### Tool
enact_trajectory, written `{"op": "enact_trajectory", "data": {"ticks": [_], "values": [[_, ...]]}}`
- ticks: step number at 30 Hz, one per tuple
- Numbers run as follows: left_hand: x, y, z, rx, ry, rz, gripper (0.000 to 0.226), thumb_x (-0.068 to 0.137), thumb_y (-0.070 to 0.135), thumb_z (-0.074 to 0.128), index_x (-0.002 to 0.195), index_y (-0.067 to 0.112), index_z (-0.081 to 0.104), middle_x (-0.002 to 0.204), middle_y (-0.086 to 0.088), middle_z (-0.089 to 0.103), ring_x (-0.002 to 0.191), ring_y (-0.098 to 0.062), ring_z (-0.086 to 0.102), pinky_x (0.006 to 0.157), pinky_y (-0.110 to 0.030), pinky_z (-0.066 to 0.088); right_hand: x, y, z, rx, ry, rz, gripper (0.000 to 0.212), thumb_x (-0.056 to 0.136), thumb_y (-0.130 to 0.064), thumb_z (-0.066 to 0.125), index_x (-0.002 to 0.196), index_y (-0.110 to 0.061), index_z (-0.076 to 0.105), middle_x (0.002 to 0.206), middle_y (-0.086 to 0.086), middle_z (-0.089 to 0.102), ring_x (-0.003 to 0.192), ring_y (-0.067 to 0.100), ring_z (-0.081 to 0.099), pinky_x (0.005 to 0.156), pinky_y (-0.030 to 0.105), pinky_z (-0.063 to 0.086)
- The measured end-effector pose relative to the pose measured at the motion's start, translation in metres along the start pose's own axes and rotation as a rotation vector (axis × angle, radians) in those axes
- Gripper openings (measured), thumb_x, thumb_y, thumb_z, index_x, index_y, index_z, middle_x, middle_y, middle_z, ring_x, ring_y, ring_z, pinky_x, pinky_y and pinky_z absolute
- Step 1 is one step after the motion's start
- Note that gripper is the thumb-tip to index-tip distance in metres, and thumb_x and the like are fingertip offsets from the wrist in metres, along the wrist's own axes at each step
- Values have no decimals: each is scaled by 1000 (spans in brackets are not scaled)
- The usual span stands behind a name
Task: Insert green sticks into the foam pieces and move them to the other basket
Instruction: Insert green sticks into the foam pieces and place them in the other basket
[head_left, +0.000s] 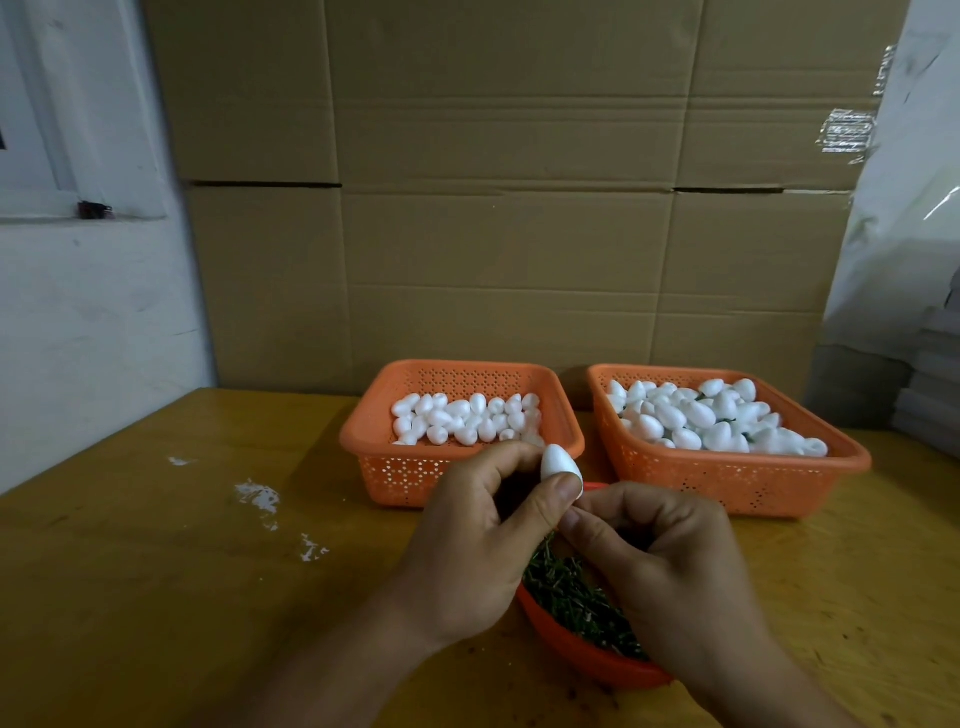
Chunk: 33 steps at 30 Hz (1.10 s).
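Note:
My left hand (478, 535) pinches a white egg-shaped foam piece (558, 467) between thumb and fingers, above the near table. My right hand (670, 566) sits just right of it, fingertips pinched together at the foam's lower end; any stick between them is hidden. Below both hands a red bowl (576, 649) holds several green sticks (571, 597). The left orange basket (374, 441) contains plain white foam pieces (467, 415). The right orange basket (852, 462) holds foam pieces (711, 415) with green bits showing among them.
The wooden table (182, 571) carries white foam crumbs (257, 493) at the left. Stacked cardboard boxes (493, 208) form a wall behind the baskets. A white wall is on the left and plastic-wrapped goods (904, 260) stand at the right.

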<state>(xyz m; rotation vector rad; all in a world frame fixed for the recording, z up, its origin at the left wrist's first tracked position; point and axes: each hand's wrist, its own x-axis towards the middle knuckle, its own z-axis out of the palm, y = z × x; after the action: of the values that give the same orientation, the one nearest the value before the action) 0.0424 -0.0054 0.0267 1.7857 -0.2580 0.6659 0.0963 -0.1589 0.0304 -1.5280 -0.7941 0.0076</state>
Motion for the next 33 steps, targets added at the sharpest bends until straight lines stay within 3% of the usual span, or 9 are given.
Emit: {"op": "enact_trajectory", "data": {"ticks": [7, 10, 14, 16, 20, 23, 26, 28, 33], "values": [[-2, 0, 3, 84, 1, 15, 26, 95, 46, 55, 101, 22, 67, 88, 7, 69, 85, -8, 66, 72, -24, 52, 0, -2, 1, 55, -13, 26, 25, 71, -44, 70, 74, -20, 78, 60, 5, 70, 45, 5, 54, 44, 15, 39], [-2, 0, 3, 52, -7, 0, 21, 97, 40, 57, 106, 23, 68, 96, 5, 71, 94, -10, 68, 77, -22, 54, 1, -4, 1, 56, 0, 28, 24, 71, -40, 71, 74, -17, 78, 55, 4, 67, 43, 3, 53, 43, 14, 38], [-2, 0, 3, 27, -9, -28, 36, 95, 43, 57, 128, 29, 61, 108, 15, 69, 107, -4, 65, 85, -19, 52, 7, -9, -5, 16, 50, 14, 14, 77, -27, 74, 75, -13, 79, 62, 3, 73, 47, -1, 58, 46, 10, 41], [-3, -2, 5, 69, 15, -55, 48, 91, 55, 56, 132, 31, 57, 98, 12, 66, 96, -6, 66, 81, -28, 55, 19, -8, -15, -97, 116, 1, 8, 84, -19, 75, 77, -17, 79, 61, -3, 72, 47, -3, 58, 47, 8, 40], [-6, -9, 7, 146, 8, -69, 35, 92, 51, 55, 120, 31, 63, 94, 2, 66, 90, -16, 65, 82, -43, 54, 55, 10, -50, -380, 285, 8, 13, 90, -19, 71, 80, -26, 77, 60, -8, 70, 42, -5, 53, 42, 12, 37], [-5, -14, 5, 176, -6, -82, 33, 90, 59, 54, 113, 37, 64, 95, 5, 66, 91, -15, 65, 80, -42, 54, 83, 26, -79, -578, 367, 53, 11, 93, -17, 69, 91, -16, 79, 60, -5, 69, 42, 1, 55, 46, 22, 36], [-4, -16, 4, 189, -5, -83, 35, 88, 62, 53, 110, 37, 65, 96, 6, 67, 92, -13, 66, 81, -41, 54, 106, 38, -105, -758, 427, 128, 20, 93, -21, 66, 80, -13, 78, 58, 6, 67, 53, 24, 62, 51, 39, 49], [-4, -16, 5, 203, -3, -73, 34, 89, 61, 52, 107, 37, 66, 96, 8, 68, 93, -12, 66, 81, -38, 54, 119, 44, -119, -829, 465, 189, 28, 92, -26, 65, 69, -12, 73, 59, 10, 65, 59, 33, 63, 52, 37, 46], [-3, -14, 4, 259, 5, -35, 40, 93, 60, 44, 104, 32, 71, 98, 13, 67, 98, -8, 64, 82, -28, 50, 145, 58, -133, -1010, 488, 344, 34, 94, -31, 60, 67, -11, 68, 61, 10, 63, 51, 23, 54, 51, 26, 37]]}}
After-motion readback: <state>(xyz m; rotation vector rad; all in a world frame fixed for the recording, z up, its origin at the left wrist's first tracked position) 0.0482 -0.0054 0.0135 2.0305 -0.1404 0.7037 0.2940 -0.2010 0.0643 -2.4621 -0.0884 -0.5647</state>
